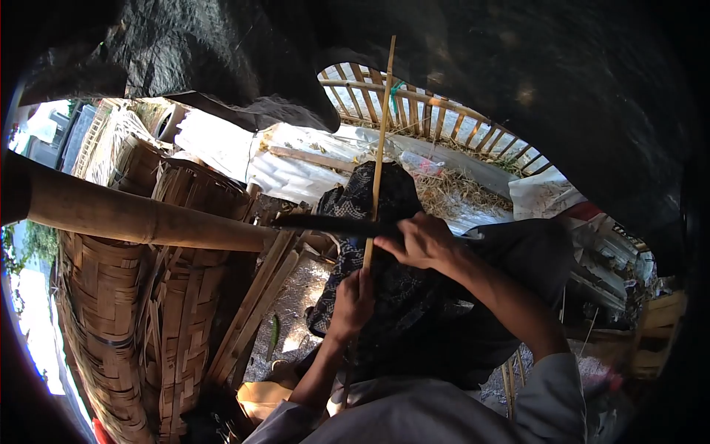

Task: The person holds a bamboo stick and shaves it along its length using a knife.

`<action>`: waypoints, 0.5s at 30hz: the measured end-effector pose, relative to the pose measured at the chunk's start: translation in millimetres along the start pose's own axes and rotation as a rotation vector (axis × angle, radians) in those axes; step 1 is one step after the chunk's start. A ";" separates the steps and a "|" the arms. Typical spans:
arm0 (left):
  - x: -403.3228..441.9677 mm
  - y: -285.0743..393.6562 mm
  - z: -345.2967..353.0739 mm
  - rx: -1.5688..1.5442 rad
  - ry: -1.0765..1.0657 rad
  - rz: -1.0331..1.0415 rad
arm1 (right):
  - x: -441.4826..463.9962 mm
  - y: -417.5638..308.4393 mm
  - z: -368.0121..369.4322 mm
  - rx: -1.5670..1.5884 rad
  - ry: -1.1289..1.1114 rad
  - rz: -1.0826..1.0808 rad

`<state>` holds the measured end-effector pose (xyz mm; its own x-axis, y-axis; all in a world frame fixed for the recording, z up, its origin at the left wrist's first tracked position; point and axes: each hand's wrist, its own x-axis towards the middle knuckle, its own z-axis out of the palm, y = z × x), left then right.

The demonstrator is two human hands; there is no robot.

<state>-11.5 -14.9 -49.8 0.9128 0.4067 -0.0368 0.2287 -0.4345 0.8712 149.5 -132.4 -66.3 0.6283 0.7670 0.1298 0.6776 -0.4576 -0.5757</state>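
A long thin bamboo strip (381, 140) stands nearly upright in the view, over a dark patterned cloth (384, 185) on my lap. My left hand (353, 302) is closed round the strip's lower part. In my right hand (420, 242) is a dark-bladed knife (325, 224), its blade pointing left and crossing the strip just above my left hand. The thumb of my right hand lies near the strip; whether it touches it I cannot tell.
A thick bamboo pole (148, 220) reaches in from the left, near the knife tip. Woven bamboo baskets (111, 296) stand below it, beside split bamboo slats (259, 303). Dark sheeting (518, 89) hangs overhead. A bamboo fence (436, 115) curves behind.
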 end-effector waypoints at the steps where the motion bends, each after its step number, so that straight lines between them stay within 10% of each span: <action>1: -12.9 5.0 -5.6 -0.175 -0.147 -0.391 | 4.1 7.9 4.4 0.163 0.099 0.047; 15: 41.6 7.0 2.1 -0.444 -0.202 -0.310 | -8.3 -11.9 -20.5 -0.096 -0.179 0.061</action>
<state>28.7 -2.7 -46.3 0.8823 0.2806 -0.3778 0.3716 0.0774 0.9252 144.1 -142.6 -44.0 0.5973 0.8002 -0.0535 0.6790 -0.5401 -0.4972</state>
